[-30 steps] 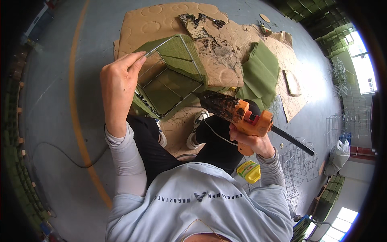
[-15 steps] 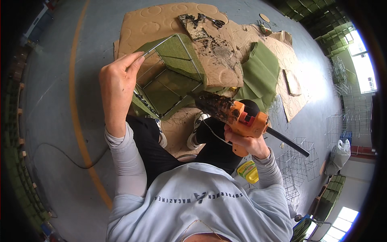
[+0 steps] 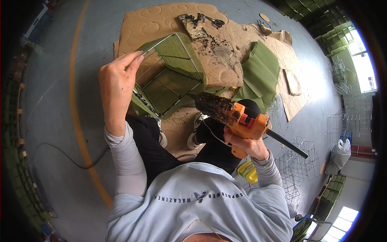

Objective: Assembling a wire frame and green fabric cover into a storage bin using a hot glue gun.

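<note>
Between the fingers and thumb of my left hand is pinched the upper left edge of a wire-frame box, lined with green mesh cloth. Black glue streaks its lower left edge. My right hand is wrapped round the handle of an orange glue gun, whose front is caked in black residue. A black glue stick juts from the gun's back. The nozzle points at the box's lower right edge; whether it touches I cannot tell.
Brown cardboard covers the floor ahead, bearing a glue-smeared board, scissors and green fabric sheets. To the right stand wire frames. A yellow container is by my right forearm. A cable lies at left.
Hardly anything differs. The glue gun and my right hand have shifted very slightly; my left hand keeps its pinch on the box.
</note>
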Available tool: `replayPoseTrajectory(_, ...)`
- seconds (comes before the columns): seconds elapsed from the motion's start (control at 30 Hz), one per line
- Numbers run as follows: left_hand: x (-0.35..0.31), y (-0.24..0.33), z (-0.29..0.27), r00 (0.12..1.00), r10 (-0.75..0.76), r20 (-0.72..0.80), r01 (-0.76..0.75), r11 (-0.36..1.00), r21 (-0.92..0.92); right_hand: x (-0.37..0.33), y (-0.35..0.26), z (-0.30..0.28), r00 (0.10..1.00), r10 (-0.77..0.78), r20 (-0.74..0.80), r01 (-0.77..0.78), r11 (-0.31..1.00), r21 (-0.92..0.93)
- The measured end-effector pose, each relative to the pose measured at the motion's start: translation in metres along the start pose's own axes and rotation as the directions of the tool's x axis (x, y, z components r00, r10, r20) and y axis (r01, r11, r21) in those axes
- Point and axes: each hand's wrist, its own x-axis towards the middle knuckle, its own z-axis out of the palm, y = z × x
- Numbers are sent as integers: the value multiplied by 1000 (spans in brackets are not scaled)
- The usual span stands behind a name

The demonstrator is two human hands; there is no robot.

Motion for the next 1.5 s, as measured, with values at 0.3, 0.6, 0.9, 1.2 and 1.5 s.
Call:
replayPoseTrajectory(0.3, 0, -1, 1, 1000, 2, 2, -2, 1000, -4, 4, 11, 5, 918, -274, 285, 376, 828, -416)
replayPoseTrajectory(0.6, 0, 0, 3, 997, 56, -51, -58, 998, -32, -1, 8, 4, 960, -202, 191, 259, 901, -349)
replayPoseTrajectory(0.9, 0, -1, 1, 1000, 22, -10, -22, 1000, 9, -4, 0, 5, 998, -32, 59, 34, 998, -45)
replayPoseTrajectory(1.2, -1, 0, 2, 998, 56, -10, -56, 998, 11, 0, 6, 3, 999, -16, -33, 15, 1000, -12)
replayPoseTrajectory(1.5, 0, 4, 2, 998, 56, -33, -58, 997, -47, 5, 6, -5, 994, -50, -101, 53, 998, 34)
